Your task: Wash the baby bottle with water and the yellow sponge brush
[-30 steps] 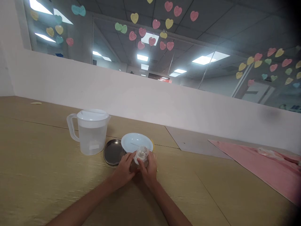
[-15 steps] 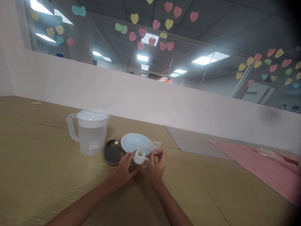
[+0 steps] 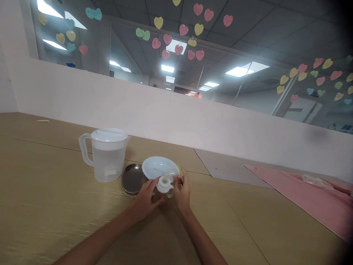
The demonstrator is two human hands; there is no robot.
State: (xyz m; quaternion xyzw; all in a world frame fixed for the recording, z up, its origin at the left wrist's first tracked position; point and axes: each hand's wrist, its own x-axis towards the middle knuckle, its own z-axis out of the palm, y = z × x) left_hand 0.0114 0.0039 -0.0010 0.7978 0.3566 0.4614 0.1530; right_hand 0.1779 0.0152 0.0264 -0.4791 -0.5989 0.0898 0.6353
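Note:
A small baby bottle [image 3: 164, 186] with a white collar and a teat stands on the wooden table [image 3: 55, 206]. My left hand [image 3: 145, 200] is wrapped round its left side. My right hand [image 3: 182, 191] is just right of the bottle, by the rim of a white plate [image 3: 158, 165]. Its fingertips are pinched together, and what they hold, if anything, is hidden. The clear dome cap does not show.
A lidded plastic pitcher of water [image 3: 107, 154] stands to the left. Between it and the plate lies a round metal dish [image 3: 132, 178]. A pink cloth [image 3: 309, 200] covers the table's right side. A low white wall [image 3: 193, 125] runs behind.
My right hand lifted the clear cap off the bottle, exposing the teat, and carried it right. It has now dropped back beside the bottle, and the cap is out of sight.

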